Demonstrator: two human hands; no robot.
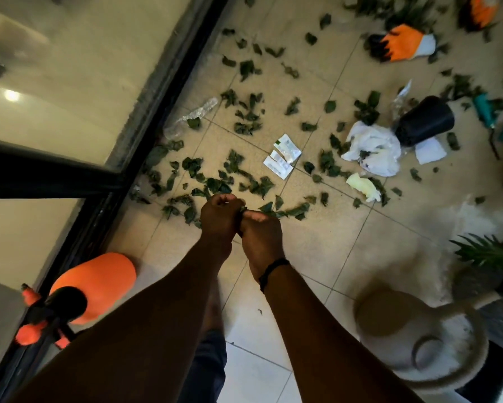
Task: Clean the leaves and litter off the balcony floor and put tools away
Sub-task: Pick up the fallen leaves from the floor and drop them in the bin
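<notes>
Both hands meet at the frame's centre: the left hand [219,218] is curled into a fist and the right hand [260,232] is curled against it, with green leaf bits pinched between them. Most leaves [246,117] lie scattered on the floor [317,257] from twelve to three o'clock, mixed with sachets [282,155], a crumpled white bag [374,149], a tipped black pot [424,120] and an orange glove [405,46]. The risk, as I judge it: a loose two-handed pinch could shed fragments back onto the tiles — and the orange sprayer [78,295] at eight o'clock stands close enough to be knocked by an elbow.
</notes>
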